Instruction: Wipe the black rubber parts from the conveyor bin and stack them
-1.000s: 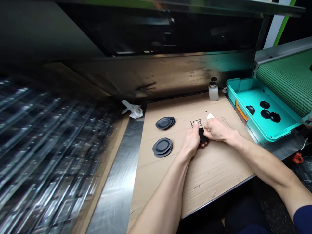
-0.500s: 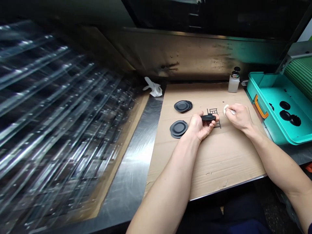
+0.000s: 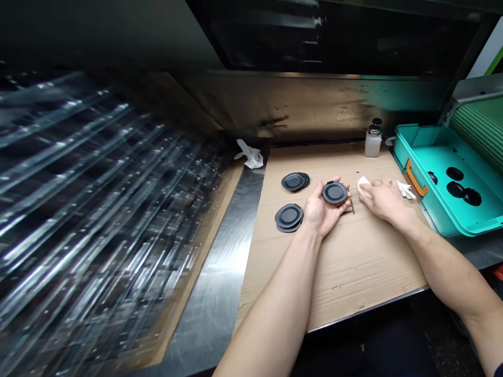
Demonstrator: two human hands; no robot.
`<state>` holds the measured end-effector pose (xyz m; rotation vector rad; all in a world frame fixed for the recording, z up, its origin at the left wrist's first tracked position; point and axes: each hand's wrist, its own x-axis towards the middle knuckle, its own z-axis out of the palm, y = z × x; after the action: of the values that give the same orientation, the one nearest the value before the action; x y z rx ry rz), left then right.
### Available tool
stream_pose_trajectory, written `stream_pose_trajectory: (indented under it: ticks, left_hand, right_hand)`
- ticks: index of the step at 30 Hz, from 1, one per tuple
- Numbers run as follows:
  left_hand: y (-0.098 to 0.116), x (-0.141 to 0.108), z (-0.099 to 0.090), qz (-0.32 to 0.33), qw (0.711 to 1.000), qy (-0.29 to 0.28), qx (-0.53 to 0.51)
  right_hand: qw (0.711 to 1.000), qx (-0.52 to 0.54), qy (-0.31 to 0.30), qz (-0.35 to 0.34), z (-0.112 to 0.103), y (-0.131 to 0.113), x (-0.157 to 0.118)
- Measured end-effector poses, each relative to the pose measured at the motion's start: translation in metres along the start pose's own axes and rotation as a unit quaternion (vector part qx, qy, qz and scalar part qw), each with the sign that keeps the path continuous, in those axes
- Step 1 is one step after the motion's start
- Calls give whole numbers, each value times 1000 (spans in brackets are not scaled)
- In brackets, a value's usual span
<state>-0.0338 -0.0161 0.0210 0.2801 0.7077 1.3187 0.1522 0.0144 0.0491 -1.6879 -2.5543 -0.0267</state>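
My left hand [image 3: 319, 205] lies palm up with a round black rubber disc [image 3: 335, 192] resting flat across its fingers, held at the rim by the fingertips. My right hand [image 3: 387, 200] is just right of it, pressing a white cloth [image 3: 363, 186] against the cardboard sheet [image 3: 353, 256], with a loose end of cloth [image 3: 406, 189] past the knuckles. Two stacks of black discs lie left of my left hand, one farther [image 3: 295, 181] and one nearer [image 3: 288, 217]. My hands do not touch each other.
A small bottle with a dark pump lid [image 3: 373, 143] stands at the cardboard's back edge. A teal tray [image 3: 444, 209] with an orange handle holds several black discs. Behind it runs a green belt [image 3: 481, 123]. Clear ribbed sheets [image 3: 98, 209] blur along the left.
My left hand has turned the disc from edge-on to lying flat and facing up. My right hand has moved slightly down, and more of the white cloth shows beyond it.
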Motion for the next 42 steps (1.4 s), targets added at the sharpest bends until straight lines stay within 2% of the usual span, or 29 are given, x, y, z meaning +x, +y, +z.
stream_pose_trajectory:
  ticks: [2, 4, 6, 8, 10, 12, 15, 19, 22, 25, 29, 32, 35, 37, 39, 40, 41, 42]
  left_hand:
    - [-2, 2, -3, 26, 1000, -10, 2]
    - [-5, 5, -3, 47, 999, -8, -4]
    - [-11, 7, -1, 63, 998, -2, -12]
    - [-19, 8, 3, 67, 998, -6, -12]
    - [-27, 9, 6, 49, 999, -20, -5]
    - [-32, 10, 6, 43, 999, -29, 1]
    - [-35, 13, 0, 77, 997, -20, 3]
    - [-33, 15, -9, 72, 997, -17, 11]
    - [-31, 16, -12, 113, 993, -11, 25]
    - [-27, 14, -10, 166, 984, 9, 71]
    - [-13, 3, -7, 217, 960, 60, 165]
    - [3, -14, -8, 185, 965, 67, 176]
    - [18, -38, -9, 94, 988, 37, 118]
    - [21, -55, -10, 69, 992, 16, 102]
    - [17, -70, -13, 106, 983, 14, 153]
    - [12, -77, -15, 151, 967, 21, 203]
    - [6, -84, -18, 215, 939, 30, 266]
    - [0, -89, -20, 290, 897, 35, 332]
  right_hand:
    - [998, 56, -20, -1, 7, -7, 0]
    - [988, 155, 25, 15, 13, -13, 1]
    - [961, 265, 71, 19, 15, -20, 2]
    - [941, 330, 73, 6, 13, -32, 0]
    - [949, 314, 37, -2, 9, -46, -3]
    - [970, 241, 7, 19, 4, -57, -7]
    - [988, 151, -16, 32, 0, -62, -7]
    - [994, 103, -25, -38, 5, -52, -1]
    - [995, 104, -3, 0, 6, -42, 1]
    - [989, 145, 26, 5, 5, -32, -2]
    - [984, 175, 14, 10, 8, -17, -6]
    - [986, 163, -22, 13, 14, -12, -5]
    - [989, 146, -28, 7, 19, -12, -5]
    - [990, 140, -26, 4, 22, -13, -4]
    - [990, 140, -30, 2, 24, -12, -4]
    - [989, 142, -32, 1, 25, -12, -4]
    - [989, 142, -33, -1, 25, -12, -4]
    - [990, 139, -30, -2, 26, -12, -4]
